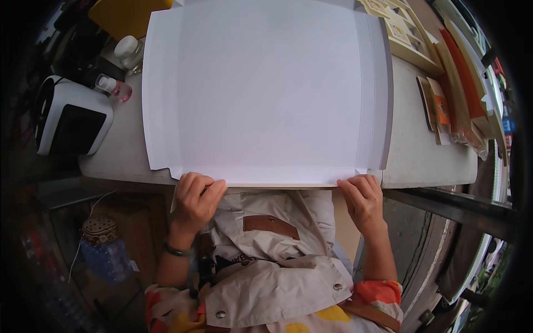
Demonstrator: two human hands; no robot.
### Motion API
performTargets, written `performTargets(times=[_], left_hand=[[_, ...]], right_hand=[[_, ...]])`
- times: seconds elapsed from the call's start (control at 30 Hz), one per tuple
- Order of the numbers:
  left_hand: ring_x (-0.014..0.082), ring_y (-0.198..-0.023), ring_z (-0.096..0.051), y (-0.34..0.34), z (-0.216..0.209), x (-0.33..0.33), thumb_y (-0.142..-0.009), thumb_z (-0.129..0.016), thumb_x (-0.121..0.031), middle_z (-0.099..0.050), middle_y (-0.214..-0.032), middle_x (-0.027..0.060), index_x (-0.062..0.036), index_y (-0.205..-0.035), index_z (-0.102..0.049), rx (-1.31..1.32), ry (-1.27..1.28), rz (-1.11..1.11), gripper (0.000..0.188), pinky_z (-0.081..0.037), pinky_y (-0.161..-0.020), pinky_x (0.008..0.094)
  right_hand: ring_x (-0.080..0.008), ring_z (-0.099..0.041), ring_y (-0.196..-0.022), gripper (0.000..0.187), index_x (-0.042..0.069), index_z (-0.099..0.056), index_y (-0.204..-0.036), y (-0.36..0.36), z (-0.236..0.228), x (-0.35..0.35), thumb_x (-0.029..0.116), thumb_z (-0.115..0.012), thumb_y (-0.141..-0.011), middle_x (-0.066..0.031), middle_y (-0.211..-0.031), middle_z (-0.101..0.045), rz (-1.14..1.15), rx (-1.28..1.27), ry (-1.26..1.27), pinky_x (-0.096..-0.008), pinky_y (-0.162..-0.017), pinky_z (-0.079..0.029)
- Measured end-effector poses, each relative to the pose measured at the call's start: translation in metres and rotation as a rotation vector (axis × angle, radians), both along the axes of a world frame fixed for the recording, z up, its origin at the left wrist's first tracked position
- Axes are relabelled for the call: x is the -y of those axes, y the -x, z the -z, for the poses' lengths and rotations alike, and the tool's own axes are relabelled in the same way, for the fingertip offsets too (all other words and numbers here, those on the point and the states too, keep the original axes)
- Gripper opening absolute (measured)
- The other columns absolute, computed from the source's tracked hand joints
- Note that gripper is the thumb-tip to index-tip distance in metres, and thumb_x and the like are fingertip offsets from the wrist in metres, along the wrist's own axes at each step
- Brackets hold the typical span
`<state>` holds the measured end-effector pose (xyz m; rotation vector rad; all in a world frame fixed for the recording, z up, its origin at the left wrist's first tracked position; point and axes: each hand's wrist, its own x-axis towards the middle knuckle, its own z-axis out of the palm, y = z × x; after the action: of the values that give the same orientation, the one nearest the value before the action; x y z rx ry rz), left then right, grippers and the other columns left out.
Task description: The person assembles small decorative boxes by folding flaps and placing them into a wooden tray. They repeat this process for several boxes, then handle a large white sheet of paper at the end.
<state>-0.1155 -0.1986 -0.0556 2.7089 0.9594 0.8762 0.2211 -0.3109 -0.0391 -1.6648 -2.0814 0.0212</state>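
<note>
A large white cardboard sheet (pixel 269 89), cut and creased like a flat box blank, covers the middle of the table. Its side flaps tilt up a little along the left and right creases. At the near edge my left hand (pixel 197 200) pinches the left part of the front flap between thumb and fingers. My right hand (pixel 362 201) grips the same flap near its right corner. The flap's near edge runs straight between both hands, just over the table's front edge. The undersides of the fingers are hidden.
On the left stand a white device with a black front (pixel 78 119), a pink pump bottle (pixel 114 87) and a white-lidded jar (pixel 129 51). At the right lie a cream compartment tray (pixel 408 39), small brown and orange cards (pixel 437 108) and stacked cardboard pieces (pixel 461 83).
</note>
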Motion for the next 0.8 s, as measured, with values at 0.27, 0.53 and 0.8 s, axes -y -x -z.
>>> performTargets(times=[0.27, 0.53, 0.8], left_hand=[[0.0241, -0.067, -0.050, -0.009, -0.004, -0.017, -0.075, -0.070, -0.005, -0.051, -0.075, 0.0057, -0.0062, -0.084, -0.059, -0.007, 0.102, -0.017, 0.014, -0.039, -0.059, 0.0359], [0.0273, -0.066, -0.051, -0.017, 0.001, -0.029, -0.076, -0.069, -0.007, -0.050, -0.074, 0.0072, -0.0062, -0.079, -0.055, 0.032, 0.187, -0.050, 0.015, -0.041, -0.057, 0.0379], [0.0265, -0.071, -0.051, -0.018, 0.003, -0.026, -0.075, -0.069, -0.006, -0.050, -0.078, 0.0067, -0.0066, -0.080, -0.056, -0.043, 0.097, -0.092, 0.014, -0.041, -0.061, 0.0380]], right_hand=[[-0.0271, -0.056, -0.075, 0.024, 0.007, -0.065, -0.095, -0.009, -0.022, -0.015, -0.006, -0.064, -0.074, -0.0084, -0.084, -0.060, 0.070, -0.035, 0.229, -0.0360, -0.066, -0.049], [-0.0308, -0.060, -0.068, 0.005, 0.001, -0.063, -0.086, -0.027, -0.028, -0.036, 0.001, -0.062, -0.081, -0.0111, -0.083, -0.060, 0.022, -0.123, 0.399, -0.0379, -0.058, -0.049], [-0.0244, -0.055, -0.088, 0.030, 0.007, -0.065, -0.099, -0.022, -0.039, -0.028, -0.002, -0.059, -0.071, -0.0068, -0.092, -0.060, -0.003, 0.247, 0.234, -0.0371, -0.079, -0.042]])
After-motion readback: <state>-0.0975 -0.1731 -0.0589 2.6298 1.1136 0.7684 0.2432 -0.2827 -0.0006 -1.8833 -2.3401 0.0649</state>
